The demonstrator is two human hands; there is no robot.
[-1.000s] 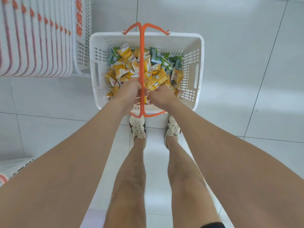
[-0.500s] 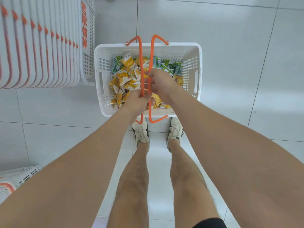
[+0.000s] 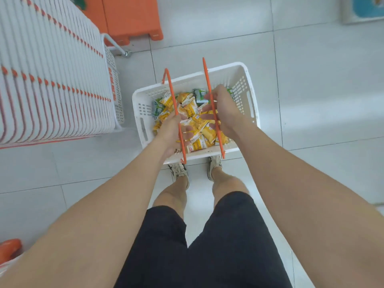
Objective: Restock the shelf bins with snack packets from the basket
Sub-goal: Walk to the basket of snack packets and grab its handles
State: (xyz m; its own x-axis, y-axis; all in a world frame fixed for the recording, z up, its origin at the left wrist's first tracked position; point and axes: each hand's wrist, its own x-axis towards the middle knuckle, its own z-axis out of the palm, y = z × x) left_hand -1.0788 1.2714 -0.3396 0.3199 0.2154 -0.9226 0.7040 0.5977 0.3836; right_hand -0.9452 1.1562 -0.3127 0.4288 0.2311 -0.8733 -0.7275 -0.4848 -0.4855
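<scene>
A white plastic basket (image 3: 226,70) stands on the tiled floor in front of my feet. It holds several yellow and green snack packets (image 3: 191,109). Its two orange handles are spread apart, the left handle (image 3: 170,88) and the right handle (image 3: 207,77). My left hand (image 3: 169,133) lies under the left handle with its fingers stretched out over the yellow packets. My right hand (image 3: 225,109) is under the right handle, fingers reaching left onto the packets. I see no packet held in either hand.
A tall stack of nested white baskets with orange handles (image 3: 52,80) fills the left side, close to the basket. An orange plastic block (image 3: 128,15) sits on the floor behind it. Open tiled floor (image 3: 311,90) lies to the right.
The two handles, held together before, have swung apart to the basket's sides. Both hands have let go of them and dropped toward the packets. The view has tilted up and back.
</scene>
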